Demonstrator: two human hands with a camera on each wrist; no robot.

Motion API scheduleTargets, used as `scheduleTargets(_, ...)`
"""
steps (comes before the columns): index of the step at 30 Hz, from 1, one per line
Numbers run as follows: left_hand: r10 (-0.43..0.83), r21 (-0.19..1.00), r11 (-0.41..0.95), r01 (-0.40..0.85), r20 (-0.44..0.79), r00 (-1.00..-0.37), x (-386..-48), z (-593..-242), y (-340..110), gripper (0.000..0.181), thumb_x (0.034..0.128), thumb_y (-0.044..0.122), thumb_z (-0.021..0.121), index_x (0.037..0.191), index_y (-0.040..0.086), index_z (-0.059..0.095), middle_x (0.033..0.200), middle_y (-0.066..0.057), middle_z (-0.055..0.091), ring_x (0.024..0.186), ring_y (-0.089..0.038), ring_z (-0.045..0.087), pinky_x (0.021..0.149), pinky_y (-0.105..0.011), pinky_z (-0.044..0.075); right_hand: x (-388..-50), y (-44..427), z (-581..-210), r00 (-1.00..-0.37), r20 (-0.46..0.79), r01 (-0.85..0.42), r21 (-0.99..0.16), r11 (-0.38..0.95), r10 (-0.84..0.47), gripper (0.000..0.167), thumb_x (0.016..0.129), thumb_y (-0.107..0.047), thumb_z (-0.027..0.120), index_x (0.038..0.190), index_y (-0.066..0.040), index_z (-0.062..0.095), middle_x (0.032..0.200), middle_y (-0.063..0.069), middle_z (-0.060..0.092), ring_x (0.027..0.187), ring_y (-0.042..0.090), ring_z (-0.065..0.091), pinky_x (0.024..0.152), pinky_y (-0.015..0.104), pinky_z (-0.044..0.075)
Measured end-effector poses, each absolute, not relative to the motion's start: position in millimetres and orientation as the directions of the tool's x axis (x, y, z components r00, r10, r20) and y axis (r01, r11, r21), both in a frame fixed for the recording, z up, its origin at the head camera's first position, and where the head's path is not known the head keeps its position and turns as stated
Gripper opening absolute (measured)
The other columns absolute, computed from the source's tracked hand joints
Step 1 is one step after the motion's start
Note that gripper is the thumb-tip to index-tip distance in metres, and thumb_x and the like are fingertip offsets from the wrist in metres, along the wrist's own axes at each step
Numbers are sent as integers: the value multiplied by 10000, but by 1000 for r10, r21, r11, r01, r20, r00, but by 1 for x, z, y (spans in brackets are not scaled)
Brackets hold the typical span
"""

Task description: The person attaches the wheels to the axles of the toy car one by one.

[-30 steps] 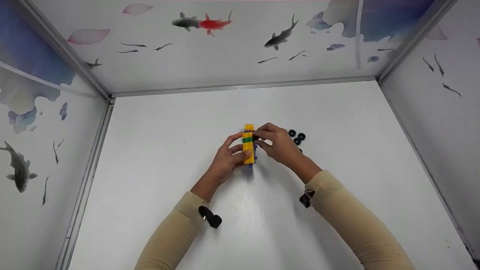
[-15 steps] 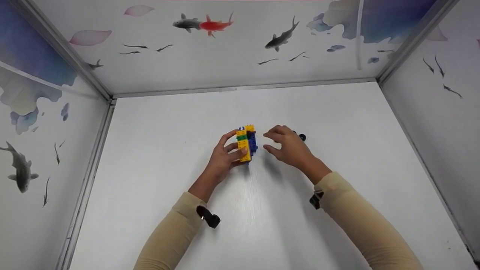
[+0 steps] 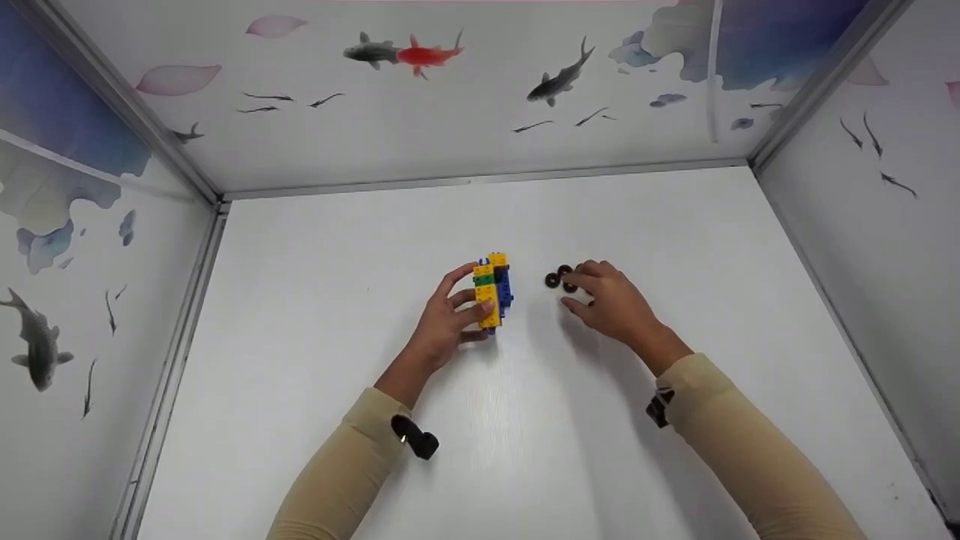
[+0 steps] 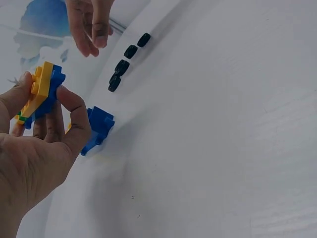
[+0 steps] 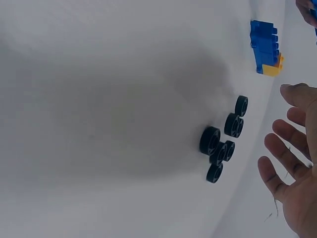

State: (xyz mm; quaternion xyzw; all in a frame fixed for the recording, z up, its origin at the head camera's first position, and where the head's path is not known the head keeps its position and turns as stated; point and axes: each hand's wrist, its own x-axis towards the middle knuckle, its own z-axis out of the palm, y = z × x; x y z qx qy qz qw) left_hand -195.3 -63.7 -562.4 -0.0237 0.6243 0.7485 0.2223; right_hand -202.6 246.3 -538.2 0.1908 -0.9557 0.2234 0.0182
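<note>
My left hand (image 3: 439, 326) holds a toy-brick piece (image 3: 486, 300) made of yellow bricks with a green one and blue beneath, thumb on its yellow face. Just behind and right of it, a blue brick piece (image 4: 100, 124) with a yellow end (image 5: 271, 70) stands on the table. Farther right, my right hand (image 3: 619, 307) hovers by a group of small black toy wheels (image 5: 210, 140), its fingers spread with nothing between them. In the head view that hand covers part of the group.
The white table (image 3: 465, 465) is bordered by a metal-framed back wall (image 3: 450, 142) and side walls printed with fish. Several black wheels lie close together, some touching. Black wrist devices (image 3: 417, 438) sit on both sleeves.
My right hand has left the brick pieces and moved right to the wheels, uncovering some of them. My left hand's piece has shifted slightly left, showing more of the blue piece behind.
</note>
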Motion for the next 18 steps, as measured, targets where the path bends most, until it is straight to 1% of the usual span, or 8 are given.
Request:
scheduleTargets(5,311,921,-144,-361,-304,-900,-196,-563,-64,778,1004,188,841,1611,491,462,1507,-144,627,1226,-361,734,913,-425,689,-200,261,-544,-934,106,-354,-412,840,-342,353,1007,-193,822,1308,-12,782,1205,175,726,1102,354,671,921,515,616)
scheduleTargets(9,316,919,-153,-363,-302,-899,-197,-562,-63,774,1008,170,832,1603,509,472,1501,-148,625,1229,-364,728,915,-426,688,-198,270,-548,-937,96,-343,-412,844,-334,338,1004,-180,817,1286,3,786,1225,183,722,1150,378,677,960,536,620)
scheduleTargets(14,314,920,-156,-360,-300,-901,-196,-562,-62,773,1011,153,825,1596,520,479,1491,-151,626,1232,-368,727,928,-438,687,-195,279,-553,-949,48,-304,-414,858,-313,341,998,-160,820,1298,0,786,1272,206,710,1203,404,661,1006,558,608)
scheduleTargets(18,315,920,-156,-359,-298,-901,-194,-561,-61,784,1009,136,826,1599,516,477,1497,-153,621,1235,-370,725,920,-435,687,-194,284,-559,-951,19,-289,-404,868,-308,343,996,-140,822,1308,-3,785,1280,210,710,1210,401,660,1010,552,611)
